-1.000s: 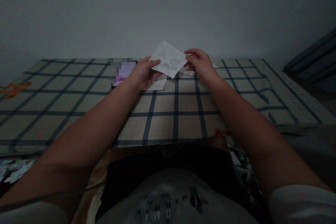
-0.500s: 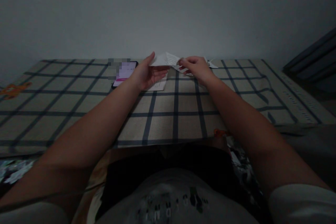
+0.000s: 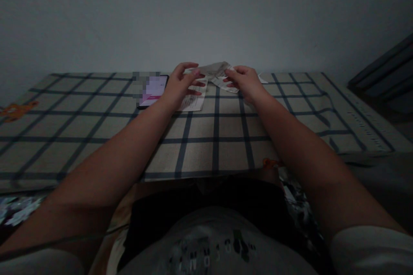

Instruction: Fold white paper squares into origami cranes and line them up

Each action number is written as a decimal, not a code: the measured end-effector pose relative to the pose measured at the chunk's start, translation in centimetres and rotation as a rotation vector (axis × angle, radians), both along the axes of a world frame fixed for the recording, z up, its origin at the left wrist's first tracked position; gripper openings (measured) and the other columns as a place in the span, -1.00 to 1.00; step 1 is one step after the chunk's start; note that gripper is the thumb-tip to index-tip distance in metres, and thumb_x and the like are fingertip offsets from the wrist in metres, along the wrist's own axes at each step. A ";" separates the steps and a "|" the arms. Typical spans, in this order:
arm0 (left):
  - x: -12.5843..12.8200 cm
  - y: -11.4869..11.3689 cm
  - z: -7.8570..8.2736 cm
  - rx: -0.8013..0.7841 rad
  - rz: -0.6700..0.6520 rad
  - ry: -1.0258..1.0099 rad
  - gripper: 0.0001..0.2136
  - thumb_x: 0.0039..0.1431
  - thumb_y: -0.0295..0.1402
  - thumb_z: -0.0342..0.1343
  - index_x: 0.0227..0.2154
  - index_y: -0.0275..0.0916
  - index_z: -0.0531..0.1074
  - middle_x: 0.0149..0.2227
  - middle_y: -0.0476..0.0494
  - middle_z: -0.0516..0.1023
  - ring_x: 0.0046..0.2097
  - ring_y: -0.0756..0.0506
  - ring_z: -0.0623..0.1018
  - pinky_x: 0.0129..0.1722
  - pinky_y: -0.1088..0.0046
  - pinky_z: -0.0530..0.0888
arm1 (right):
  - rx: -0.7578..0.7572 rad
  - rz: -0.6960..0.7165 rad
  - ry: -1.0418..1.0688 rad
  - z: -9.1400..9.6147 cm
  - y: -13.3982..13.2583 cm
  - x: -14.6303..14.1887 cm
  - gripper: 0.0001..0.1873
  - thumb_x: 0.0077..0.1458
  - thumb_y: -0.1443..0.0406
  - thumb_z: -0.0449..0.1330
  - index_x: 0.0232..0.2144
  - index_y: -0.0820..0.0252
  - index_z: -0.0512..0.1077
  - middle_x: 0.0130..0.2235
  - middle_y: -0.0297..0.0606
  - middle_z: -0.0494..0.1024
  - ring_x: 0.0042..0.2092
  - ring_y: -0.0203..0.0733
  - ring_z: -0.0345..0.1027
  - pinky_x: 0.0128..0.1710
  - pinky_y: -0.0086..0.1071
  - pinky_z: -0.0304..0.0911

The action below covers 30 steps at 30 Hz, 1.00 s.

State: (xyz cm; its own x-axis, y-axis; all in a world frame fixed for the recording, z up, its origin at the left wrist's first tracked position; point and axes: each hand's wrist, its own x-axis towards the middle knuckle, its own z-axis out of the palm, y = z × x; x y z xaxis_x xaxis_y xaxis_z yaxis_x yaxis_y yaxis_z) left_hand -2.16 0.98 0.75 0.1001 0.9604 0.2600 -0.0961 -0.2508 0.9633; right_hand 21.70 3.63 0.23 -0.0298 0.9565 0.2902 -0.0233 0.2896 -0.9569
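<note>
A checked tablecloth is lying nearest. Farther off, the left hand and right hand are pinching opposite ends of a paper sheet, which is hanging over the cloth, looking greyish, thin and bent (its print is showing only faintly).

One head-worn camera looks forward and down, close above the shirt at bottom centre; the left hand and right hand are farther off, just above mid-frame, over the checked tablecloth, with the facing wall across the top.
</note>
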 end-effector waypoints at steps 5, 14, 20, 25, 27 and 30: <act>0.1 0.5 -0.1 0.045 0.135 0.054 -0.63 0.13 -0.07 0.49 -0.34 -0.18 0.46 -0.31 -0.07 0.63 -0.22 -0.07 0.71 -0.34 0.53 0.59 | -0.050 0.022 0.091 0.5 -0.3 0.0 -0.82 0.25 0.29 0.42 -0.38 0.18 0.52 -0.28 -0.30 0.63 -0.28 -0.37 0.56 -0.37 -0.57 0.44; 0.0 1.2 -0.3 0.034 0.225 -0.022 -0.69 0.11 -0.17 0.51 -0.28 -0.17 0.51 -0.33 -0.03 0.65 -0.22 -0.05 0.71 -0.25 0.51 0.65 | -0.078 0.013 0.073 0.8 -0.6 -0.2 -0.82 0.23 0.31 0.41 -0.39 0.17 0.50 -0.31 -0.31 0.63 -0.30 -0.36 0.55 -0.33 -0.55 0.48; 0.1 0.9 0.0 -0.122 0.068 -0.196 -0.49 0.11 -0.31 0.47 0.13 -0.07 0.52 -0.11 -0.05 0.75 -0.21 0.00 0.71 -0.10 0.47 0.66 | -0.037 -0.011 0.108 0.7 -0.9 -0.6 -0.80 0.18 0.35 0.42 -0.20 0.12 0.46 -0.34 -0.45 0.59 -0.39 -0.40 0.49 -0.30 -0.52 0.48; 0.9 0.4 -0.4 -0.236 -0.120 -0.222 -0.73 0.11 -0.39 0.49 -0.13 -0.20 0.63 -0.11 -0.13 0.77 -0.17 0.01 0.70 -0.09 0.53 0.64 | 0.028 0.002 0.078 0.8 -1.4 -1.1 -0.63 0.15 0.28 0.46 -0.05 0.05 0.43 -0.34 -0.51 0.57 -0.38 -0.38 0.50 -0.27 -0.48 0.49; 1.1 0.2 -0.4 -0.266 -0.125 -0.213 -0.83 0.14 -0.38 0.48 -0.24 -0.24 0.64 -0.17 -0.14 0.77 -0.23 0.03 0.69 -0.16 0.57 0.64 | 0.031 0.019 0.052 0.8 -1.7 -1.3 -0.59 0.15 0.28 0.46 -0.01 0.04 0.42 -0.34 -0.51 0.58 -0.37 -0.36 0.50 -0.25 -0.45 0.50; 1.3 -0.1 -0.2 -0.272 -0.090 -0.203 -0.90 0.17 -0.41 0.45 -0.32 -0.27 0.64 -0.26 -0.13 0.75 -0.33 0.07 0.64 -0.27 0.63 0.62 | 0.031 0.023 0.018 0.9 -1.9 -1.4 -0.58 0.16 0.28 0.46 0.01 0.03 0.43 -0.32 -0.49 0.60 -0.35 -0.35 0.51 -0.21 -0.42 0.52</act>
State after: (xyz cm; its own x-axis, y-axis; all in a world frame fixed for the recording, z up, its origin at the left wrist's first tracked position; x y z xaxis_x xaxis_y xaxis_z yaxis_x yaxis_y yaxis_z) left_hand -0.88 0.84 0.56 0.1600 0.9869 0.0194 -0.3026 0.0303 0.9526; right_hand 20.28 1.68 1.12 -0.0459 0.9461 0.3206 -0.0478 0.3185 -0.9467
